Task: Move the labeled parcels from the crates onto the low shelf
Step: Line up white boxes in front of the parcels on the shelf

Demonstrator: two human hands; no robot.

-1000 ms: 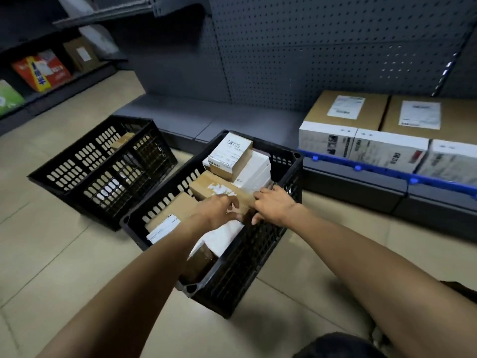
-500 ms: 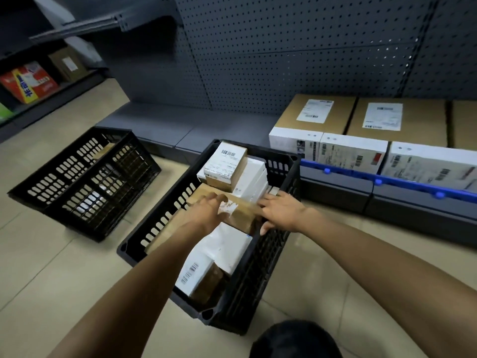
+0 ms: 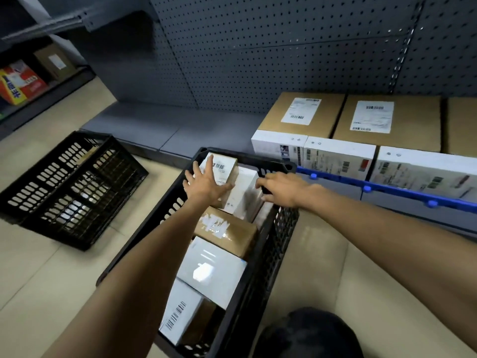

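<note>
Beige floor tiles meet a grey low shelf carrying three white boxes and two labelled brown cartons. Two crates sit below: a packed black slotted plastic crate and a second black crate. The left hand, fingers spread wide, presses a small barcode-labelled brown parcel at the packed crate's far end. The right hand, fingers loosely extended, hovers at the rim; contact is blurred.

The left grip covers much of the labelled box. The right grip is blurred at the crate rim; its hold cannot be told. Label print is too small to read. The rightmost shelf box runs off the edge.
</note>
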